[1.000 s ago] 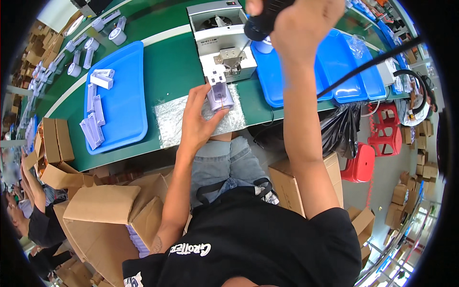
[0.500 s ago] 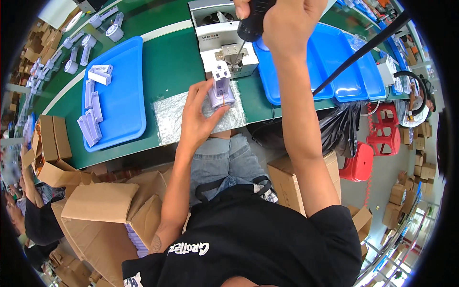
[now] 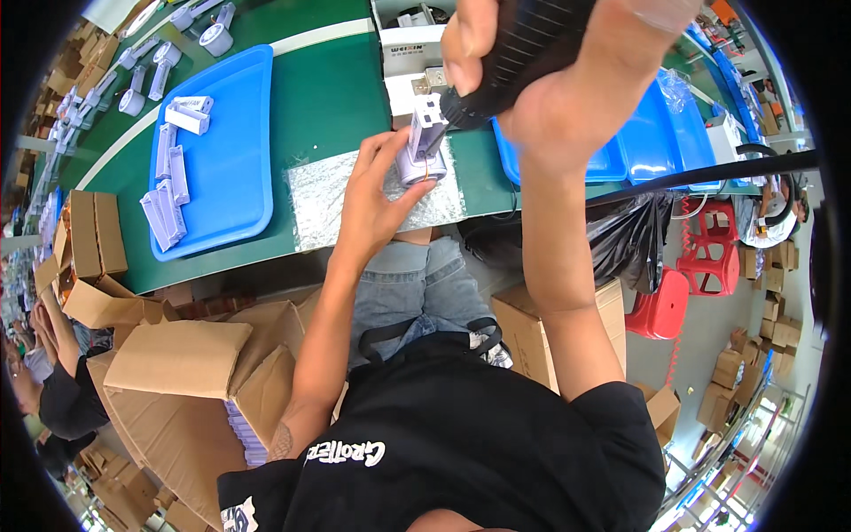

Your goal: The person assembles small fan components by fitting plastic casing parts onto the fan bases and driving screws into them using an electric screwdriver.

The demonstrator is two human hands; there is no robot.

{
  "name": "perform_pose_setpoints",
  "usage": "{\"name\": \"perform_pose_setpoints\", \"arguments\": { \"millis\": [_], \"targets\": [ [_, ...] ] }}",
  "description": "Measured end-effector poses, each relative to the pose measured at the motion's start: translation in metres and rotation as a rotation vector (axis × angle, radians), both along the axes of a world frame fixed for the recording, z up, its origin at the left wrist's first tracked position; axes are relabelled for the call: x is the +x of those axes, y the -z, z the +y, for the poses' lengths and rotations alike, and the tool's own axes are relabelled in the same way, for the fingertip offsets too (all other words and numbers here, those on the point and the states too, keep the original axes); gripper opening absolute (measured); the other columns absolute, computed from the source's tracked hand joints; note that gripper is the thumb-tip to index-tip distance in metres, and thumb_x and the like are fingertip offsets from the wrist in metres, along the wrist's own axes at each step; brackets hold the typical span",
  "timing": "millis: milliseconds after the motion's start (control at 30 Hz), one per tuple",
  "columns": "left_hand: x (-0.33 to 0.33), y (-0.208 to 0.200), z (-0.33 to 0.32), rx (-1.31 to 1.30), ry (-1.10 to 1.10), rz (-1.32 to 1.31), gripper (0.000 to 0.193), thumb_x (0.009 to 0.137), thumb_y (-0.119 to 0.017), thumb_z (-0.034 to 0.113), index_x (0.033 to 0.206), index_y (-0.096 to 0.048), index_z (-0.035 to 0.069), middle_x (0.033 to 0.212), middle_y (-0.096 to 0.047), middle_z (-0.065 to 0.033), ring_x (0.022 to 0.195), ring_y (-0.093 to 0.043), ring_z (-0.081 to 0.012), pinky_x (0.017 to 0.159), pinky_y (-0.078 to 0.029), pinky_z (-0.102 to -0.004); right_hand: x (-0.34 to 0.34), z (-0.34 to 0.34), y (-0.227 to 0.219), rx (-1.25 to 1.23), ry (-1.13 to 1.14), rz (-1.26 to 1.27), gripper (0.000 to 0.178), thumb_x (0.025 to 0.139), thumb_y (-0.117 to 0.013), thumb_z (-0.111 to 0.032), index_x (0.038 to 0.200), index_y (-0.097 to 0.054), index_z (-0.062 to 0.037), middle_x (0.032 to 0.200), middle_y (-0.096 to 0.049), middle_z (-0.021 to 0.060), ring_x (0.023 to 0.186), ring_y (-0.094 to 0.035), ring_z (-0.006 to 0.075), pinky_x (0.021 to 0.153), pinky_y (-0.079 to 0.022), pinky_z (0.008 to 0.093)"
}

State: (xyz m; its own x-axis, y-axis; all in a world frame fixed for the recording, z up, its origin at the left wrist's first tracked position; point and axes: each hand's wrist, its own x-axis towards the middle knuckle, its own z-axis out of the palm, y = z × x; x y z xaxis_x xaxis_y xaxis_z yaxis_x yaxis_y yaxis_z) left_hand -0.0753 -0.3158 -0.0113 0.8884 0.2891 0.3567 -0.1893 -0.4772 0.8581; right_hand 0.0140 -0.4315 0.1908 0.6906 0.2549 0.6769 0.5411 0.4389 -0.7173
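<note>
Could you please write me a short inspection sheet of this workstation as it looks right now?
Surface: green bench with a silvery mat at its near edge.
Job's things: small lavender part standing on the mat; black power tool pressed onto its top.
Clutter: blue tray with lavender parts on the left; more blue trays on the right.
Grips: left hand steadies the part; right hand clasps the tool.
Cables: black cable running right.
Surroundings: cardboard boxes, red stools, another person at far left.
</note>
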Motion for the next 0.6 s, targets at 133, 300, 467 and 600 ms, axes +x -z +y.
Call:
{"name": "perform_pose_setpoints", "arguments": {
  "millis": [133, 300, 467, 600],
  "targets": [
    [0.0, 0.0, -0.002, -0.011, 0.019, -0.012, 0.07, 0.079, -0.09, 0.007, 0.144, -0.063, 0.005, 0.133, -0.061, -0.0144, 0.121, -0.064, -0.0323, 0.105, -0.05, -0.038, 0.0, 0.002, 0.007, 0.037, -0.061, 0.039, 0.086, 0.1, -0.063, -0.066, 0.134, -0.049, 0.012, 0.066, -0.061, 0.0102, 0.049, -0.056, 0.0121, 0.045, -0.041, 0.0234],
    [-0.001, 0.0, 0.0, -0.002, 0.018, -0.02, 0.07, 0.079, -0.09, 0.007, 0.144, -0.063, 0.006, 0.133, -0.061, -0.0143, 0.12, -0.064, -0.032, 0.104, -0.05, -0.038, -0.007, 0.009, 0.001, 0.077, -0.08, 0.147, 0.083, 0.1, -0.067, -0.061, 0.132, -0.049, 0.0125, 0.066, -0.062, 0.0111, 0.05, -0.057, 0.0122, 0.044, -0.043, 0.0236],
    [-0.001, -0.003, -0.001, 0.003, 0.019, -0.006, 0.069, 0.08, -0.09, 0.007, 0.143, -0.063, 0.005, 0.133, -0.061, -0.0144, 0.12, -0.064, -0.0319, 0.104, -0.05, -0.038, 0.002, 0.006, 0.01, 0.078, -0.123, 0.034, 0.08, 0.1, -0.07, -0.058, 0.13, -0.049, 0.0135, 0.068, -0.063, 0.0122, 0.051, -0.057, 0.0131, 0.044, -0.043, 0.0237],
    [-0.001, -0.006, -0.001, -0.015, 0.025, 0.04, 0.066, 0.08, -0.09, 0.007, 0.139, -0.062, -0.005, 0.137, -0.062, -0.017, 0.126, -0.063, -0.0303, 0.109, -0.048, -0.0374, 0.003, 0.007, 0.02, 0.094, -0.141, 0.05, 0.075, 0.102, -0.069, -0.054, 0.129, -0.049, 0.0137, 0.073, -0.064, 0.0155, 0.052, -0.058, 0.0148, 0.045, -0.044, 0.0237]
  ]
}}
